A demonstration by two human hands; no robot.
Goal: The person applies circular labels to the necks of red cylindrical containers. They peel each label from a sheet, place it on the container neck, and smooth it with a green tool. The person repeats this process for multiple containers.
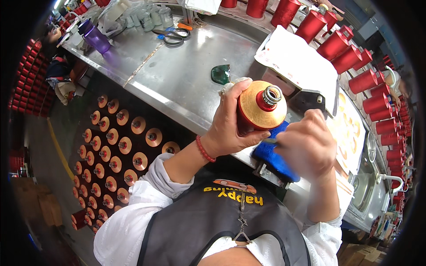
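My left hand [222, 126] is wrapped around a red bottle [262, 108] with a gold shoulder and a bare metallic threaded neck. The bottle is tilted, its mouth toward me. Close to its lower right side, my right hand [310, 144] is closed and smeared by motion. From its fingers a thin greenish tool [270, 140] points at the bottle's lower edge; its kind is unclear. Beneath the hands lies a blue cloth [284, 162]. Beyond the bottle, a dark green flat piece [220, 74] rests on the metal table [177, 84].
Many gold-topped bottles [115, 164] stand low at the left. Black-handled scissors [174, 39] and a purple drinking bottle [94, 36] are on the table. Red bottles [335, 44] line a curved conveyor at the far right. A sink [364, 195] is at right; people [64, 75] are nearby.
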